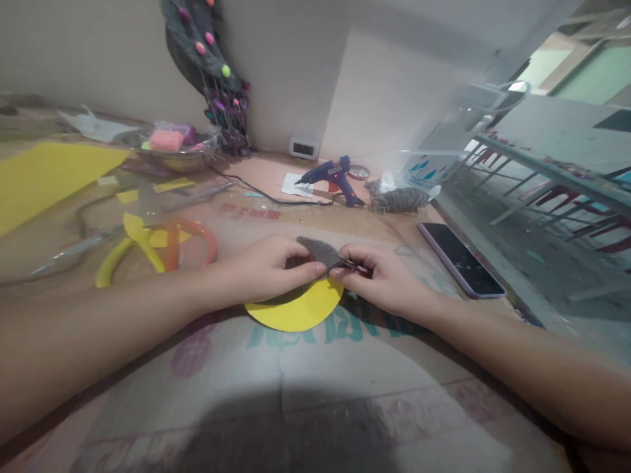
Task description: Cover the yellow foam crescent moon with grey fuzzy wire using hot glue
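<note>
My left hand (276, 263) pinches a grey felt-like piece (320, 252) between thumb and fingers. My right hand (377, 276) is closed at the piece's right end, its thumb meeting the left thumb. Something thin and dark (355, 265) sticks out between the right fingers; I cannot make out what it is. Just under both hands is a round-edged yellow sheet (296, 314), its far side hidden by the left hand and the grey piece. Whether the yellow sheet is joined to the grey piece cannot be seen.
A blue glue gun (335, 176) with a lit red light stands behind my hands. Yellow-and-orange-handled scissors (148, 243) lie left, near a large yellow sheet (54, 177). A phone (461, 258) lies right, near the table edge. Grey yarn (400, 199) and a bowl (177, 159) stand farther back.
</note>
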The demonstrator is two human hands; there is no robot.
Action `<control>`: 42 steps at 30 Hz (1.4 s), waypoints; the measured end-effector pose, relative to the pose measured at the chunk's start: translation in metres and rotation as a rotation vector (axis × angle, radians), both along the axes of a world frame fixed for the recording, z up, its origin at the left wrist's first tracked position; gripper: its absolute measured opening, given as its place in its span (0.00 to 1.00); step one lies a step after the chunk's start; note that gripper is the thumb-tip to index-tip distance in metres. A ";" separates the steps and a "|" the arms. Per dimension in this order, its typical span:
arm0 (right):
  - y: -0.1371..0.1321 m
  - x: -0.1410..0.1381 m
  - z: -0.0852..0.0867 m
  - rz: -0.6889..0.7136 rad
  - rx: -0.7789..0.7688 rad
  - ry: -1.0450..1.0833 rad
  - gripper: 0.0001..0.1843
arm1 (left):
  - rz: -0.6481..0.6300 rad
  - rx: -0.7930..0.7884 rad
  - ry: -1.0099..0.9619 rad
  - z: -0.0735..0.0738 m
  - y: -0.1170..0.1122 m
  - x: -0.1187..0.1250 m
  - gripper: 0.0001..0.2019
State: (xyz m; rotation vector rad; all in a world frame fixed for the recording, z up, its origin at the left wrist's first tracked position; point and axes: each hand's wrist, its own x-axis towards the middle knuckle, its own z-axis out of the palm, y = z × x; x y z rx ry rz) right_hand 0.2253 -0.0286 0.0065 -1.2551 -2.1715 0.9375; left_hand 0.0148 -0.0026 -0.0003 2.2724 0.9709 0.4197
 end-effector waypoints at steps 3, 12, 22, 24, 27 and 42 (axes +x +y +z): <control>-0.001 0.001 0.000 0.015 -0.031 0.002 0.11 | -0.009 -0.006 -0.001 -0.001 0.000 0.000 0.21; -0.001 0.002 0.002 0.045 -0.051 0.015 0.08 | 0.020 -0.031 -0.023 -0.002 0.000 -0.001 0.21; -0.001 0.001 0.000 0.023 -0.021 0.052 0.12 | 0.018 -0.053 -0.025 -0.001 0.000 -0.002 0.21; -0.001 0.000 0.000 0.024 -0.018 0.036 0.12 | 0.008 -0.048 -0.034 -0.001 0.000 -0.001 0.21; -0.001 0.000 0.001 0.037 -0.052 0.028 0.09 | -0.006 -0.038 -0.061 -0.001 0.001 -0.002 0.20; -0.001 0.005 0.003 0.138 -0.316 0.376 0.12 | 0.045 -0.286 -0.119 -0.001 0.003 -0.006 0.21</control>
